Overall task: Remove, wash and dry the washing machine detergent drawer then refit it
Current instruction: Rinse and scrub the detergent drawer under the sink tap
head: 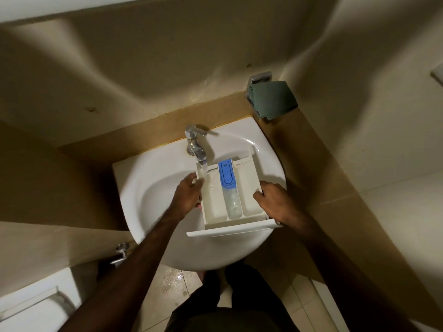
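Detergent drawer (230,200) held over white sink (148,188), between both hands. Left hand (188,194) grips its left wall, right hand (275,200) its right wall. Tap (195,143) beyond left hand runs water into left compartment. Green cloth (271,98) lies well beyond right hand.

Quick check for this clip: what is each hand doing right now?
Left hand: closed on the left side wall of the white plastic detergent drawer under the running chrome tap.
Right hand: closed on the drawer's right side wall.

We hold both forearms extended forward. Our left hand (189,191) grips the detergent drawer's (251,204) left wall, fingers curled; our right hand (275,200) clasps its right wall.
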A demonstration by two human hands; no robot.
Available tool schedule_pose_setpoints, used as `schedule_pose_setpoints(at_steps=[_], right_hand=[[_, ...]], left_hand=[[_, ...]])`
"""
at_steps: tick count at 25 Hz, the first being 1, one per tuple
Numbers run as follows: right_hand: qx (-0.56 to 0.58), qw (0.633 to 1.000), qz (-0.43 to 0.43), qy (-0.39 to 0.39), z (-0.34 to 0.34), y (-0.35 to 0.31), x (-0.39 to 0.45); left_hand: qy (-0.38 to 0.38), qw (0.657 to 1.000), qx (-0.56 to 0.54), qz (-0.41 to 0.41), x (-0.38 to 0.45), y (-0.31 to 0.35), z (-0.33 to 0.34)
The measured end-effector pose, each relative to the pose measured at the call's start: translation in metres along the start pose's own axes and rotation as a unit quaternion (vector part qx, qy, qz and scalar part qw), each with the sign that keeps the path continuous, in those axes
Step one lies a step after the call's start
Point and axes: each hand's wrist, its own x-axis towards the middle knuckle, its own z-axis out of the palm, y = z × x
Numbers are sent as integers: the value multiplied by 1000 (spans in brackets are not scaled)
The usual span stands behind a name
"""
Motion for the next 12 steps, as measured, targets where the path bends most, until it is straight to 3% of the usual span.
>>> schedule_pose_setpoints(at_steps=[7, 12], right_hand=[[-67, 995, -41, 65, -3, 0, 0], [-73, 994, -43, 75, 5, 6, 0]], left_hand=[[81, 991, 105, 28, 51, 15, 5], [155, 972, 148, 96, 39, 15, 15]])
